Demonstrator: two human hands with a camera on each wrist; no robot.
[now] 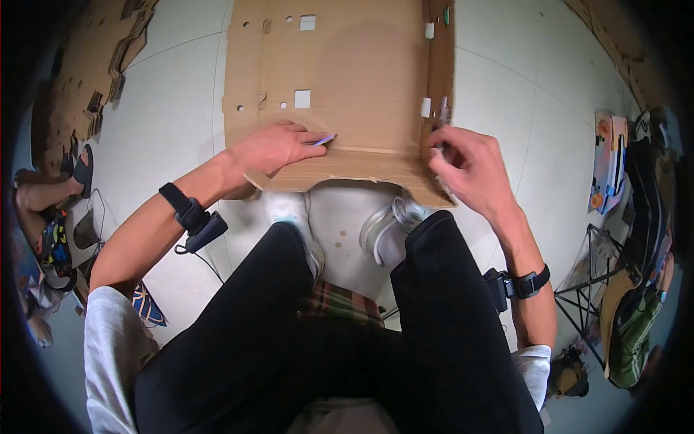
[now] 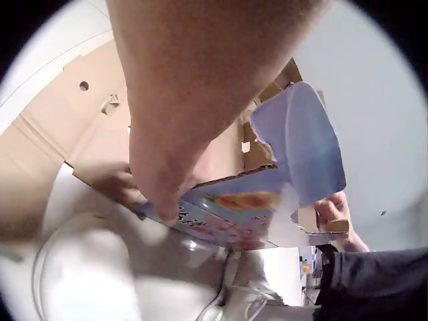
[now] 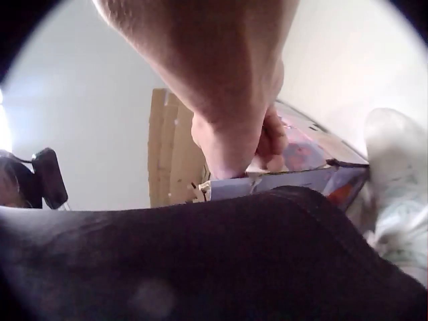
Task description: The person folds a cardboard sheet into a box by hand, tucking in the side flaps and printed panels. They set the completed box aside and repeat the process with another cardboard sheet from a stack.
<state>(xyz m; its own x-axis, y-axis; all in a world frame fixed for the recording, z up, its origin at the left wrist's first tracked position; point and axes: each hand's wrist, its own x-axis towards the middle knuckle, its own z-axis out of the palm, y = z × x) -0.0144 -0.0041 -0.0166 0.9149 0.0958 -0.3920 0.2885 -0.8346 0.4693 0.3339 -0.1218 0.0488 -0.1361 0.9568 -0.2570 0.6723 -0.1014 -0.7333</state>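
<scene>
A large brown cardboard box [image 1: 369, 79], partly folded, lies open in front of the feet, with its near flap [image 1: 347, 168] raised. My left hand [image 1: 289, 145] grips the flap's left part, beside a small purple piece [image 1: 323, 140]. At the near right corner, my right hand [image 1: 470, 163] has its fingers curled round the cardboard's edge. The left wrist view shows the flap's colourful printed side [image 2: 234, 207] under my left hand [image 2: 167, 174]. In the right wrist view the fingertips of my right hand [image 3: 234, 144] are partly hidden behind the edge.
Both shoes [image 1: 289, 210] stand close to the flap. More cardboard [image 1: 87, 58] lies at the far left, near another person's foot [image 1: 85, 170]. On the right are a printed panel [image 1: 611, 163], a black folding frame [image 1: 589, 289] and bags.
</scene>
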